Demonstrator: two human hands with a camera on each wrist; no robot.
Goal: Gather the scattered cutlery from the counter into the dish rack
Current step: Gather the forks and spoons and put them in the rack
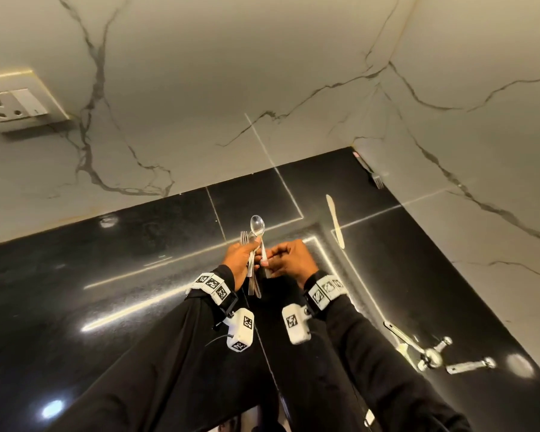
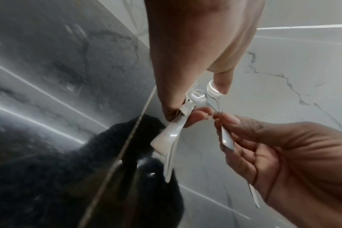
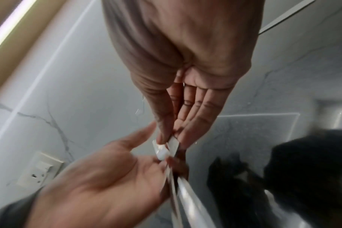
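Observation:
Above the black counter [image 1: 138,260] my left hand [image 1: 250,251] grips a bundle of steel cutlery [image 1: 252,283], with fork tines [image 1: 243,236] sticking up from it. Right beside it my right hand [image 1: 270,260] pinches the handle of a spoon [image 1: 258,226], held upright against the bundle. In the left wrist view my left hand [image 2: 185,114] clasps the bundle's handles [image 2: 172,134] while the right hand [image 2: 220,118] holds the spoon handle [image 2: 226,138]. The blurred right wrist view has the right hand [image 3: 169,138] pinching a handle end [image 3: 173,143]. No dish rack is in view.
A pale knife [image 1: 335,222] lies on the counter to the right of my hands. A fork [image 1: 371,174] lies in the far right corner by the marble wall. Shiny metal pieces [image 1: 424,353] sit at the near right. A wall socket [image 1: 16,109] is at the upper left.

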